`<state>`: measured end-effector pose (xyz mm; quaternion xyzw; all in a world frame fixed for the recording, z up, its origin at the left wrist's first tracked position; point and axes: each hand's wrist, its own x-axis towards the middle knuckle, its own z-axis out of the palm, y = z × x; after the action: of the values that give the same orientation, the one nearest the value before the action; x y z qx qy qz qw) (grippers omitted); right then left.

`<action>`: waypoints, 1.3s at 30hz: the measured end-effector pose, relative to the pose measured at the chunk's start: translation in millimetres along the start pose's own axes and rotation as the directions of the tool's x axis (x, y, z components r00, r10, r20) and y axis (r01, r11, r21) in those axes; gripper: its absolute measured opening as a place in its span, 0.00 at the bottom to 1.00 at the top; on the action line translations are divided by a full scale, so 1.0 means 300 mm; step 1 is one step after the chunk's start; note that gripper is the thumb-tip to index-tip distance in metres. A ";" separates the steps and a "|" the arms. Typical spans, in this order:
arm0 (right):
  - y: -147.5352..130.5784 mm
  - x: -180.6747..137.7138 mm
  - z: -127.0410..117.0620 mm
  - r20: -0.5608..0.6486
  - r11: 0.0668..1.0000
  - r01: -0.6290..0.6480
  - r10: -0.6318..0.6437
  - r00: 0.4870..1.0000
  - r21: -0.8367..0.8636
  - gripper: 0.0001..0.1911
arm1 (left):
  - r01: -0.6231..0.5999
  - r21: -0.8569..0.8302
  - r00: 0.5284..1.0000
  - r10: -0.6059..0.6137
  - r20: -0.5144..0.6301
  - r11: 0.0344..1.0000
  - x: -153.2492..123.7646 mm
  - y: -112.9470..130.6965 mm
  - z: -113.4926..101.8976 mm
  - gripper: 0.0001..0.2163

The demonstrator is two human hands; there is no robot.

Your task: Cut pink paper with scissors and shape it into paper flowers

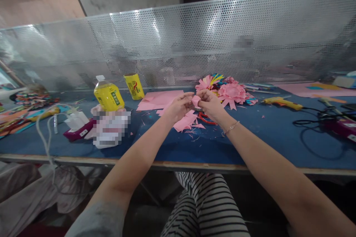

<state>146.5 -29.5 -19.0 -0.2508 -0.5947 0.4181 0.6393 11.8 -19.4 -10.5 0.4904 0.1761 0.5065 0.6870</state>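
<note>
Between my fingertips I have a small curled piece of pink paper (196, 100), raised above the blue table. My left hand (180, 108) pinches it from the left, and my right hand (210, 104), with a bracelet at the wrist, grips it from the right. Cut pink paper pieces (185, 121) and thin scraps lie just below my hands. Red-handled scissors (205, 119) rest partly hidden under my right hand. Behind it sits a bunch of pink paper flowers (232, 92) with yellow and blue strips. Pink paper sheets (158, 100) lie behind my left hand.
At left stand a bottle of yellow liquid (109, 95) and a yellow can (134, 87), near a purple power strip (79, 131). A yellow glue gun (283, 103) with a black cord lies right. A perforated metal screen (167, 48) borders the table's back. Another person's legs (41, 192) show lower left.
</note>
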 end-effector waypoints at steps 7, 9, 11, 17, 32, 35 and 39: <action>0.008 0.000 -0.006 0.048 1.000 -0.011 0.012 0.999 -0.023 0.16 | -0.052 -0.028 0.998 0.052 -0.020 0.998 0.004 -0.001 0.000 0.06; 0.006 -0.001 -0.010 0.063 0.999 0.007 -0.004 0.998 -0.050 0.15 | -0.054 -0.044 0.998 0.053 -0.019 0.998 0.004 0.002 0.001 0.06; 0.000 -0.001 -0.012 0.080 0.997 0.033 -0.027 0.996 -0.075 0.14 | -0.060 -0.049 0.998 0.060 -0.009 0.997 0.002 0.005 0.004 0.07; -0.010 0.000 -0.016 0.071 0.987 0.120 -0.112 0.991 -0.108 0.11 | -0.119 -0.048 0.990 0.122 0.067 0.992 -0.012 0.016 0.008 0.12; -0.019 -0.008 -0.020 0.096 0.997 0.015 -0.023 0.995 0.080 0.13 | -0.123 -0.005 0.979 0.122 0.164 0.992 -0.014 0.016 0.004 0.14; -0.025 -0.013 -0.018 0.109 0.989 -0.049 0.034 0.993 0.143 0.13 | -0.121 0.013 0.980 0.117 0.159 0.993 -0.020 0.023 0.010 0.13; -0.034 -0.015 -0.016 0.106 0.977 -0.095 0.075 0.992 0.193 0.12 | -0.115 0.035 0.974 0.106 0.198 0.993 -0.020 0.021 0.008 0.13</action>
<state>153.7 -37.9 -13.9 -0.1904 -0.5696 0.5138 0.6126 7.6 -25.7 -5.7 0.5626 0.0916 0.4888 0.6604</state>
